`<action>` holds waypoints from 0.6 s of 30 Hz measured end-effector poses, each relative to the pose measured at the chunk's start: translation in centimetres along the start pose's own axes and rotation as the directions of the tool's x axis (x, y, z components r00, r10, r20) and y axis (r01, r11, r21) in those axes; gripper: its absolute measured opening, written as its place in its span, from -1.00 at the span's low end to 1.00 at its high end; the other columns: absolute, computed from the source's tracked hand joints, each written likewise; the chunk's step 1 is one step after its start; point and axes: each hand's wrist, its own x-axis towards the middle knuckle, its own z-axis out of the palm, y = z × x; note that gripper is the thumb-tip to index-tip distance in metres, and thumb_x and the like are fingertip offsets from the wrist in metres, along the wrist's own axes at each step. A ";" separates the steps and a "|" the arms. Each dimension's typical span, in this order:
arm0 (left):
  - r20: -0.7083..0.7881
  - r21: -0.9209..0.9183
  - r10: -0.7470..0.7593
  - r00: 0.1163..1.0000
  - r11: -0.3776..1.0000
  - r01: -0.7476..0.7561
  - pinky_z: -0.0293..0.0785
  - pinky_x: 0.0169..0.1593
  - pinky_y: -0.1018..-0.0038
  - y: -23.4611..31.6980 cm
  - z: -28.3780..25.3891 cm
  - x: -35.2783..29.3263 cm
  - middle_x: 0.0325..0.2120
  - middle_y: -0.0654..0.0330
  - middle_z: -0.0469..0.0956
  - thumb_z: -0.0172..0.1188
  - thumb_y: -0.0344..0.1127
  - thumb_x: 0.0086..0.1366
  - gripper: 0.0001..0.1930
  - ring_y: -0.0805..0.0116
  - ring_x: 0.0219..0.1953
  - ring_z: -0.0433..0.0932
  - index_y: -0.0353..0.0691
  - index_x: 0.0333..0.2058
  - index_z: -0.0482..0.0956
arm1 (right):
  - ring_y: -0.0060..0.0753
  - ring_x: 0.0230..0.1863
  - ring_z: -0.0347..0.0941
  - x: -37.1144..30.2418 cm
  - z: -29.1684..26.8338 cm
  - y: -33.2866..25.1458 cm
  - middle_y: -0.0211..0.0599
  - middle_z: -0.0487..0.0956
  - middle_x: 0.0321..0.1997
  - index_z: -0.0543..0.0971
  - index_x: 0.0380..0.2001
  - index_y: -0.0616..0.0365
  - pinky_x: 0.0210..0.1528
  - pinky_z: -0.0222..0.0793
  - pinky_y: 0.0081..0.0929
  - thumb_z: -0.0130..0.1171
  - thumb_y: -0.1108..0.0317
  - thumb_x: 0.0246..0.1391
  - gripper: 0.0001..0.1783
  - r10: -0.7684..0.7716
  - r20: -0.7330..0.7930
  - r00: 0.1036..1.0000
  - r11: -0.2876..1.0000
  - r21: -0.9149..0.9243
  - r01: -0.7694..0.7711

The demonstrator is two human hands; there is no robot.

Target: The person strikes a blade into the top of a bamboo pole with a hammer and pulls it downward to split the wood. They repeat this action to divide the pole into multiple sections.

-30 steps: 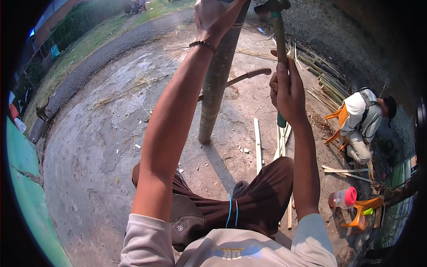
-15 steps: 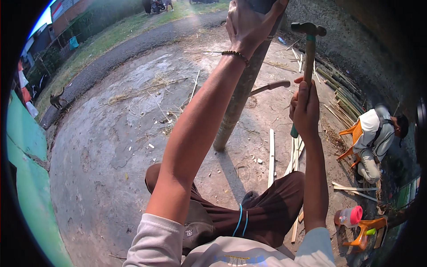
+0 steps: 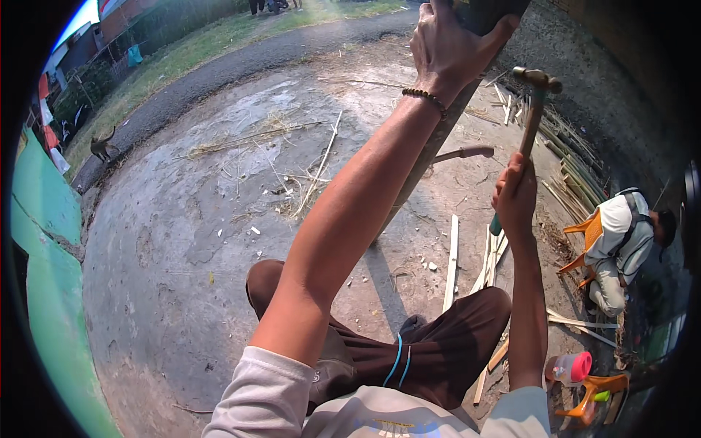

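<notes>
My left hand is stretched far out in front, closed round the upper part of a thick, dark post. The post slants down behind my forearm, which hides much of it; its top is cut off by the frame's upper edge. To the right, my right hand grips a hammer by its wooden handle, head up and apart from the post. Behind the post a brown-handled knife sticks out to the right, its blade partly hidden; whether it touches the post I cannot tell.
Pale split strips lie on the concrete before my crossed legs. Bamboo poles are piled at right. Another person sits there on an orange chair, near a red-lidded container. A cat stands far left near a green wall.
My left hand and the post's upper part have swung right, so the post leans more. The hammer has come lower and to the right with my right hand.
</notes>
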 end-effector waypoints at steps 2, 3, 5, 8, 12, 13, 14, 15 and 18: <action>0.208 -0.034 -0.131 0.969 0.989 0.141 0.55 0.02 0.05 1.1 0.2 0.1 -0.04 -0.38 0.55 0.28 0.34 0.14 0.02 -0.25 -0.02 0.62 -0.50 0.26 0.25 | 0.33 -0.42 0.48 -1.0 -1.5 10.3 0.15 0.49 -0.48 0.37 -0.21 0.25 -0.26 0.40 0.04 -0.15 0.05 0.47 -0.59 0.202 0.405 0.892 0.777 -0.620 0.105; 0.222 -0.038 -0.132 0.966 0.989 0.144 0.55 0.02 0.05 0.4 0.2 -0.4 -0.04 -0.38 0.55 0.28 0.34 0.14 0.02 -0.25 -0.02 0.62 -0.50 0.26 0.25 | 0.05 -0.51 0.52 -1.3 0.2 10.1 0.04 0.51 -0.53 0.39 -0.24 0.20 -0.39 0.42 -0.09 -0.13 0.02 0.47 -0.58 -0.045 0.435 0.899 0.758 -0.571 0.315; 0.027 0.032 -0.004 1.000 0.999 0.004 0.56 0.02 0.07 -1.7 0.3 -0.3 -0.07 -0.36 0.57 0.28 0.35 0.14 0.04 -0.22 -0.03 0.63 -0.49 0.27 0.24 | -0.31 -0.63 0.44 -1.0 1.4 5.0 -0.24 0.48 -0.59 0.41 -0.26 0.15 -0.57 0.35 -0.26 -0.09 -0.02 0.45 -0.58 0.540 0.440 0.718 0.840 -0.335 -0.427; 0.088 -0.028 -0.073 0.993 0.997 0.076 0.55 0.01 0.09 0.5 -0.9 -0.4 -0.11 -0.31 0.61 0.31 0.33 0.14 -0.04 -0.17 -0.04 0.64 -0.47 0.19 0.31 | -0.70 -0.73 0.16 1.9 -0.9 -1.7 -0.59 0.27 -0.64 0.39 -0.24 0.12 -0.72 0.10 -0.56 -0.06 -0.05 0.44 -0.58 0.360 0.321 0.876 0.931 -0.178 -0.317; 0.009 -0.114 0.025 1.000 0.993 -0.024 0.53 0.05 0.12 -0.1 -0.8 0.4 -0.13 -0.26 0.62 0.34 0.30 0.15 -0.13 -0.14 -0.03 0.64 -0.42 0.10 0.38 | -0.82 -0.75 0.06 2.6 -2.7 -10.3 -0.65 0.19 -0.65 0.38 -0.21 0.13 -0.74 -0.02 -0.68 -0.11 -0.04 0.47 -0.59 0.051 0.264 0.963 0.996 0.052 -0.067; -0.012 -0.092 0.027 1.000 0.995 -0.028 0.53 0.05 0.12 -0.2 -0.6 0.4 -0.13 -0.26 0.62 0.34 0.31 0.15 -0.13 -0.14 -0.03 0.64 -0.42 0.10 0.38 | -0.83 -0.74 0.07 2.0 -3.1 -10.4 -0.65 0.20 -0.64 0.38 -0.20 0.13 -0.73 -0.03 -0.68 -0.12 -0.03 0.48 -0.59 -0.046 0.217 0.975 0.991 0.133 0.018; -0.031 -0.090 0.029 0.999 0.995 -0.031 0.52 0.06 0.12 -0.6 0.0 0.3 -0.13 -0.25 0.63 0.33 0.32 0.15 -0.13 -0.14 -0.03 0.63 -0.41 0.10 0.39 | -0.84 -0.72 0.08 1.5 -3.6 -10.3 -0.65 0.21 -0.63 0.38 -0.18 0.12 -0.72 -0.03 -0.69 -0.13 -0.02 0.49 -0.60 -0.144 0.153 0.978 0.975 0.191 0.114; -0.046 -0.104 0.050 0.998 0.993 -0.054 0.53 0.05 0.15 -0.8 0.5 0.1 -0.14 -0.23 0.63 0.34 0.26 0.18 -0.17 -0.09 -0.03 0.64 -0.41 0.10 0.39 | -0.86 -0.70 0.10 0.1 -3.0 -8.9 -0.65 0.22 -0.62 0.38 -0.18 0.11 -0.70 -0.01 -0.71 -0.13 -0.01 0.49 -0.62 -0.144 0.076 0.987 0.968 0.218 0.124; -0.030 0.089 0.051 0.998 0.995 -0.048 0.47 0.13 0.20 -4.8 -0.3 1.8 -0.02 -0.12 0.63 0.29 0.48 0.07 0.00 -0.08 0.03 0.62 -0.36 0.17 0.44 | -0.72 -0.62 0.31 -4.9 0.0 0.1 -0.53 0.36 -0.59 0.39 -0.05 0.18 -0.59 0.24 -0.59 -0.05 0.15 0.47 -0.71 -0.077 0.040 0.996 0.968 0.242 0.065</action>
